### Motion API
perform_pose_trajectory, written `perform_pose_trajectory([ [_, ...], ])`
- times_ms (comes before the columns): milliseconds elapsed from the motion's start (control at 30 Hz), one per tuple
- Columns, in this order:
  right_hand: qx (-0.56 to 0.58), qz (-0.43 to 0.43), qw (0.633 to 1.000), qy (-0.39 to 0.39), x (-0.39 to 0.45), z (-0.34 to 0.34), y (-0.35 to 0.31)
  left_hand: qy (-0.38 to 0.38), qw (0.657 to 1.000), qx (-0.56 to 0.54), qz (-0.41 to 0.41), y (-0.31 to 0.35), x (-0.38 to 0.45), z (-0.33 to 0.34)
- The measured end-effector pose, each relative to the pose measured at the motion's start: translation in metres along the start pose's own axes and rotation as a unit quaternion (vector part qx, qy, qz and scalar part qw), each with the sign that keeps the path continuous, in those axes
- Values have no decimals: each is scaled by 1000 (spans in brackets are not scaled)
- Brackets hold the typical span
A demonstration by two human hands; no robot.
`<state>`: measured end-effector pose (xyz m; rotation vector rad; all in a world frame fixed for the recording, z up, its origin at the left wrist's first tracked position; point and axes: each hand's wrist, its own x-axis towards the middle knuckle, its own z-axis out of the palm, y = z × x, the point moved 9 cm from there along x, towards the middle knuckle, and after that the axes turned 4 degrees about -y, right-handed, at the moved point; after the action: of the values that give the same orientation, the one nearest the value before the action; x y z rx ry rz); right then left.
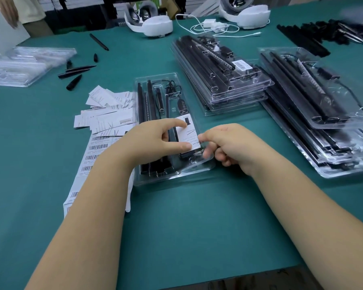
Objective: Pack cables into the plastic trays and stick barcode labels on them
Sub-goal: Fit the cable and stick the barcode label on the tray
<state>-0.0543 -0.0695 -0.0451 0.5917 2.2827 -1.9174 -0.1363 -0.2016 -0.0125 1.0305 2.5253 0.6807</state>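
Clear plastic tray (155, 176), centre of green table (176, 216), holding black rods and a coiled cable; left hand (155, 137) pinches a white printed card (187, 132) over the tray's near end, print too small to read; right hand (228, 145), fingers curled, touches the card's right edge; barcode label sheet (92, 155) just left of tray; stacked filled trays (228, 80) right of it.
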Motion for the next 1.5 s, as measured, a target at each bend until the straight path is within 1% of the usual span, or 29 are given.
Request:
perform_pose_trajectory([
  [67, 5, 8, 1000, 28, 3, -3, 3, -6, 1000, -3, 1, 1, 0, 1],
  [133, 38, 25, 998, 35, 9, -5, 7, -10, 1000, -9, 1, 1, 0, 1],
  [200, 111, 37, 993, 6, 14, -2, 5, -8, 1000, -13, -5, 0, 2, 0],
  [300, 216, 42, 975, -30, 24, -5, -2, -8, 1000, -5, -12, -1, 4, 0],
  [367, 241, 41, 969, -30, 30, -7, -4, -12, 1000, 0, -15, -1, 4, 0],
  [433, 234, 37, 971, -24, 34, -6, -5, -14, 1000, -3, -15, -1, 5, 1],
  [533, 211, 10, 977, 11, 37, -6, -4, -18, 1000, -4, -12, -1, 6, 1],
  [633, 125, -17, 992, 30, 38, -2, -5, -19, 1000, 2, -9, -1, 8, 1],
  [700, 85, -26, 995, 47, 36, -1, -7, -18, 1000, 5, -7, 0, 8, 1],
  [767, 53, -52, 995, 67, 32, -2, -13, -15, 1000, 10, -5, 1, 8, 1],
  [867, -47, -105, 987, 108, 24, -4, -22, -13, 1000, 11, -3, 1, 7, 1],
  [900, -64, -113, 985, 115, 22, -5, -24, -13, 1000, 8, -3, 1, 7, 1],
  [933, -60, -112, 985, 112, 21, -5, -24, -12, 1000, 3, -2, 0, 7, 1],
  [1033, 14, -95, 992, 80, 24, -4, -18, -14, 1000, -9, 2, 0, 7, 1],
  [1100, 47, -89, 991, 83, 24, -5, -15, -15, 1000, -13, 3, 0, 7, 1],
  [1367, 126, -71, 984, 102, 21, -8, -10, -4, 998, -65, 8, 0, 3, -2],
  [1500, 137, -54, 986, 78, 22, -6, -9, -11, 998, -64, 2, -3, 2, -1],
])
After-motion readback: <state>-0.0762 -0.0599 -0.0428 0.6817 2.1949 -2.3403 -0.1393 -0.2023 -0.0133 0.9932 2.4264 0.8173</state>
